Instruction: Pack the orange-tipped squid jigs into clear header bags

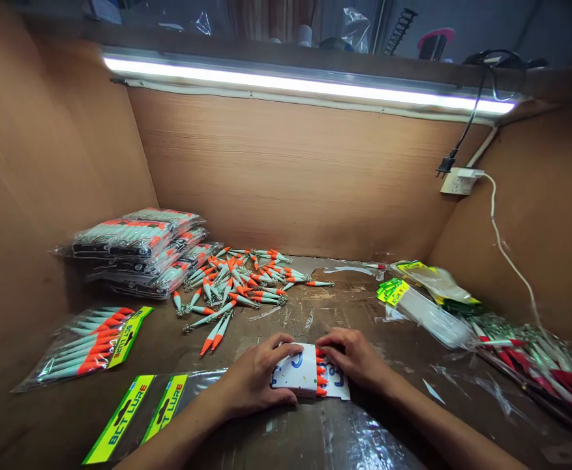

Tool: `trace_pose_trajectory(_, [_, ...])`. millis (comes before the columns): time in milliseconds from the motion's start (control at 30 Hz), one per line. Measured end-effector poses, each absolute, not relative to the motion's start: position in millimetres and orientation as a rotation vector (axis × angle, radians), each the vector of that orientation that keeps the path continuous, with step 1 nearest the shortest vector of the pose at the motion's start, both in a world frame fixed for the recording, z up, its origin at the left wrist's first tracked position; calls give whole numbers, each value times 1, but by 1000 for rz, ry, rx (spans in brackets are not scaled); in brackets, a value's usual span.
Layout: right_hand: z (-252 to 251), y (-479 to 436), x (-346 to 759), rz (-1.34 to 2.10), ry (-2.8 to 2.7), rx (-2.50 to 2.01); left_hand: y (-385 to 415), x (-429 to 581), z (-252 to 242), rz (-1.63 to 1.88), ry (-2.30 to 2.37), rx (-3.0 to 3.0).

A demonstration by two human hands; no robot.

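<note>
A small white card box (295,380) with blue marks lies on the table in front of me. My left hand (266,375) is closed around its left end, thumb along the near side. Orange tips of several fishing lures (321,380) stick out of the box's right end, over a white card flap (338,384). My right hand (351,358) has its fingers curled down at the far orange tips, pinching there. Beyond the hands spreads a loose pile of orange-and-white squid lures (237,281) with metal hooks.
Bagged lures (124,238) are stacked at the back left, with one filled packet (90,343) nearer. Header-card bags (128,418) lie at the front left. More packaging (427,313) and red-and-white lures (530,365) are on the right. A plug (446,164) hangs by the wall socket (459,181).
</note>
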State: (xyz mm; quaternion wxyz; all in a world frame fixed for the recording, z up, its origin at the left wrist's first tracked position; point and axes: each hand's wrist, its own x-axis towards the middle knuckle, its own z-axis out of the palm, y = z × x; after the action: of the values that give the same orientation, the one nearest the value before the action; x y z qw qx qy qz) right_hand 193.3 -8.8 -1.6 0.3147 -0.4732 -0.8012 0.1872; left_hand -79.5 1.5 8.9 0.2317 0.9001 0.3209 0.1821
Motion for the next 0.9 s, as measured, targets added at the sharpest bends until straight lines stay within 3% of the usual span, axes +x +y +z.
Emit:
trace_pose_trajectory(167, [17, -17, 180, 455, -2243, -1139, 9, -85, 18, 598, 782, 2459])
trace_pose_trajectory(267, [30, -25, 171, 518, -2496, -1083, 9, -111, 35, 624, 1025, 2433])
trace_pose_trajectory(467, [57, -24, 211, 707, -2781, -980, -17, -167, 46, 237, 1462, 2341])
trace_pose_trajectory(600, [47, -30, 228, 680, -2569, -1179, -11, -170, 33, 197, 1438, 2275])
trace_pose_trajectory(900, [-5, -68, 218, 273, -2258, -1820, 26, -147, 39, 486, 1322, 2260])
